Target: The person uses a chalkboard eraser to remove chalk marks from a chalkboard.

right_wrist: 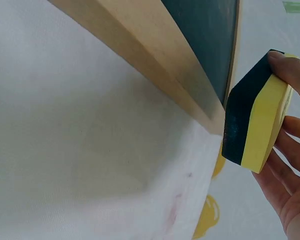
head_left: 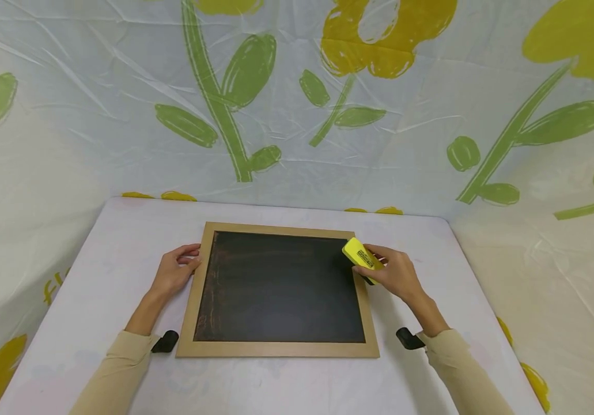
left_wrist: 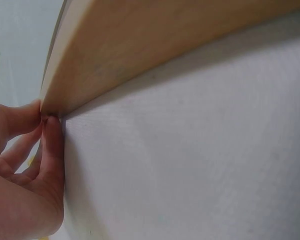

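A small chalkboard (head_left: pixel 281 288) with a pale wooden frame (head_left: pixel 276 349) lies on the table. My left hand (head_left: pixel 172 272) is at the frame's left side, and in the left wrist view its thumb and fingers (left_wrist: pixel 52 145) pinch the frame's edge. Over the board's upper right corner, my right hand (head_left: pixel 397 274) holds a yellow eraser (head_left: pixel 361 255) between thumb and fingers. The right wrist view shows the eraser's dark felt (right_wrist: pixel 242 112) facing the board, raised off the frame. Faint brownish smears mark the board's left side.
A white cloth covers the table (head_left: pixel 286 386). Behind it and at both sides hangs a white sheet (head_left: pixel 286 115) printed with yellow flowers and green leaves. A black wrist device (head_left: pixel 166 342) sits at the left cuff, another (head_left: pixel 409 339) at the right.
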`<move>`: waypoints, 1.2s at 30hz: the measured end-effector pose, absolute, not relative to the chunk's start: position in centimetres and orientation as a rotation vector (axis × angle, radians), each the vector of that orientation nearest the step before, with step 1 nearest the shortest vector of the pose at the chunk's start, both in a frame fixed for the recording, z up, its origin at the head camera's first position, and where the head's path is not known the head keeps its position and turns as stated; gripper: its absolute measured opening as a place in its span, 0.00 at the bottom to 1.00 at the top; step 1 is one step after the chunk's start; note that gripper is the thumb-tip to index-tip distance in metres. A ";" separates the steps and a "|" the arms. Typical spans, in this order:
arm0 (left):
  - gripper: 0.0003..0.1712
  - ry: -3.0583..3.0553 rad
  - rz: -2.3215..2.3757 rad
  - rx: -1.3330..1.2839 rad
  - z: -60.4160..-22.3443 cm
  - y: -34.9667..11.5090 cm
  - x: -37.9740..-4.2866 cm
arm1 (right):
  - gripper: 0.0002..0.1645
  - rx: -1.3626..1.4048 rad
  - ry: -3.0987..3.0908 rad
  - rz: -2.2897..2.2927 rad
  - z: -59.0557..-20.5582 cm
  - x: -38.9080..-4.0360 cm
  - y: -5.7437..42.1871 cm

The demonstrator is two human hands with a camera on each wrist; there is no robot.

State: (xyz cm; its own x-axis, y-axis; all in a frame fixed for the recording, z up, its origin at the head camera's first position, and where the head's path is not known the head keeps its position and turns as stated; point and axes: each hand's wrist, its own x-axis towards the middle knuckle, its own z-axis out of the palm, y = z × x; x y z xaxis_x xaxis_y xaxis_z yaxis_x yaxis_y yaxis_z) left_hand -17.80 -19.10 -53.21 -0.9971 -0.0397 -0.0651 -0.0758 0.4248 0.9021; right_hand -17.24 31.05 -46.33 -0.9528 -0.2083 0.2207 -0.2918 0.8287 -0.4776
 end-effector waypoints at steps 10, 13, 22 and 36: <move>0.23 2.630 1.666 -0.106 -53.3 -19.1 -17.8 | 0.35 0.309 -2.784 0.819 -46.7 -18.3 33.3; 0.22 2.633 1.672 -0.107 -53.3 -19.0 -17.8 | 0.35 0.269 -2.765 0.828 -47.0 -18.6 34.2; 0.23 2.649 1.670 -0.093 -53.2 -18.9 -17.6 | 0.35 0.155 -2.760 0.858 -47.7 -18.9 36.9; 0.23 2.642 1.665 -0.107 -53.2 -18.9 -17.7 | 0.39 -0.026 -2.839 0.814 -49.4 -18.6 39.9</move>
